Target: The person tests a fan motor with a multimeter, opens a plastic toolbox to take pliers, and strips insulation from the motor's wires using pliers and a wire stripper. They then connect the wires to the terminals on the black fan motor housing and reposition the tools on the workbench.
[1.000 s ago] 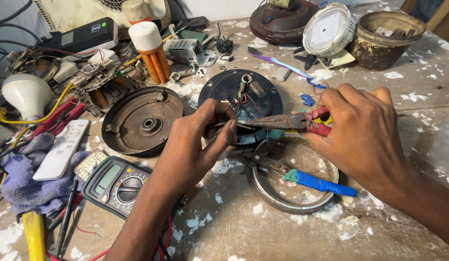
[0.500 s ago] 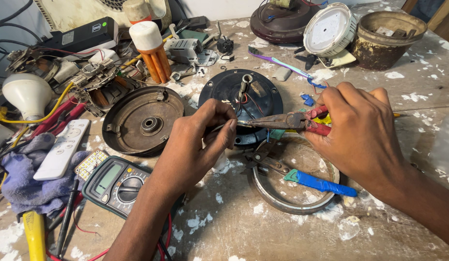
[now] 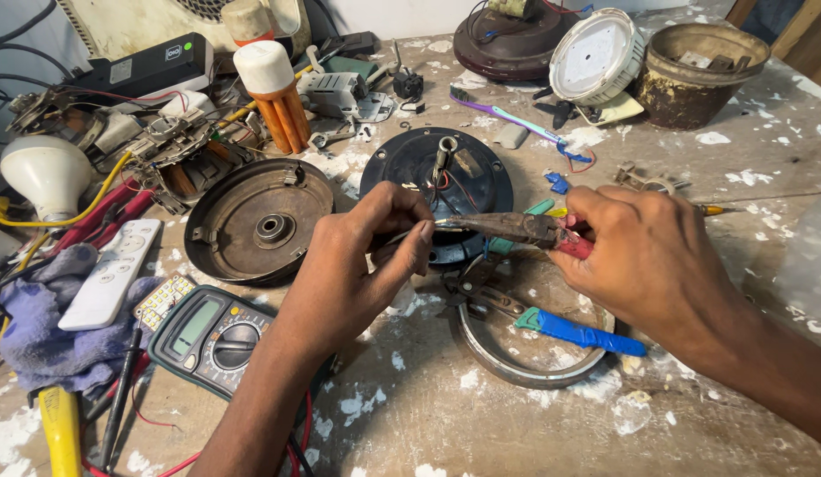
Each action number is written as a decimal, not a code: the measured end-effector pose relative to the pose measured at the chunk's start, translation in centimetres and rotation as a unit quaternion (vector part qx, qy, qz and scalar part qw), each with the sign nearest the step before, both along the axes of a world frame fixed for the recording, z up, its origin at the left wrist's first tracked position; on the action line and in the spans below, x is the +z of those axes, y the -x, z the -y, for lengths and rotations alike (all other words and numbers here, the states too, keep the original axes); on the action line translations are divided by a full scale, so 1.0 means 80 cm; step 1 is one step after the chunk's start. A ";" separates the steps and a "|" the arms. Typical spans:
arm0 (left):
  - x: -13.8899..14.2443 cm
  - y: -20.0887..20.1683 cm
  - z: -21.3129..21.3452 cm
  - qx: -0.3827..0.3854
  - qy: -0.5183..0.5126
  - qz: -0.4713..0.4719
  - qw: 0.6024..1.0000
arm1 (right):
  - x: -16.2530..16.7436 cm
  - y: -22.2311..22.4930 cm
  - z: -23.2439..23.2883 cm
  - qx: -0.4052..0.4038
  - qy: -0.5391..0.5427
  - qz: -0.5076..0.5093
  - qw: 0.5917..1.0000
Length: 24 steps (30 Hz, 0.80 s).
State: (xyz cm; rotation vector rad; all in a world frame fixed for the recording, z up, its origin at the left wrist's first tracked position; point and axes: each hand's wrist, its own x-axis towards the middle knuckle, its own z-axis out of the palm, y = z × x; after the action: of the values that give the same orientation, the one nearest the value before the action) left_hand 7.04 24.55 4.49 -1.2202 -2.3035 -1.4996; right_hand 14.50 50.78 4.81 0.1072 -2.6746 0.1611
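My right hand (image 3: pixel 645 256) grips the red handles of rusty long-nose pliers (image 3: pixel 508 228), whose jaws point left. My left hand (image 3: pixel 362 256) pinches a thin wire (image 3: pixel 402 233) at the plier tips. Both hands hover over a black round motor housing (image 3: pixel 433 172) with red and black leads at its shaft. Below the hands a shallow metal lid (image 3: pixel 516 340) holds blue-handled pliers (image 3: pixel 552 327).
A brown motor cover (image 3: pixel 251 221) lies left of the housing. A multimeter (image 3: pixel 212 331), a white remote (image 3: pixel 110 274), a blue cloth (image 3: pixel 48 340) and a bulb (image 3: pixel 44 172) sit at left. An orange-capped bottle (image 3: pixel 273 93), a purple toothbrush (image 3: pixel 508 115) and a rusty pot (image 3: pixel 693 62) stand behind.
Both hands stay in nearly the same place; the pliers and the left fingers have shifted very slightly on the wire.
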 end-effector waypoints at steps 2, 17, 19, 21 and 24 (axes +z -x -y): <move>0.001 -0.002 0.000 0.007 0.001 -0.007 1.000 | -0.002 0.003 0.003 -0.036 0.069 0.054 0.995; 0.001 -0.003 0.004 0.014 -0.020 -0.027 0.999 | 0.012 0.004 0.020 -0.086 0.141 0.149 0.975; 0.000 -0.003 0.005 0.012 -0.020 -0.020 1.000 | 0.004 0.004 0.017 -0.054 0.118 0.092 0.987; -0.002 -0.002 0.007 0.005 -0.018 -0.017 1.000 | -0.004 0.005 0.013 0.022 0.060 -0.027 0.998; -0.005 -0.001 0.014 -0.019 -0.033 -0.031 0.999 | -0.011 0.008 0.002 -0.112 0.001 0.125 0.986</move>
State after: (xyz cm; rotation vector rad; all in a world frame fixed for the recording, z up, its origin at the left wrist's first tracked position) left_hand 7.12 23.41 4.13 -1.2820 -2.1862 -1.5135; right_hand 13.90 50.58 3.97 -0.2283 -2.9106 0.1120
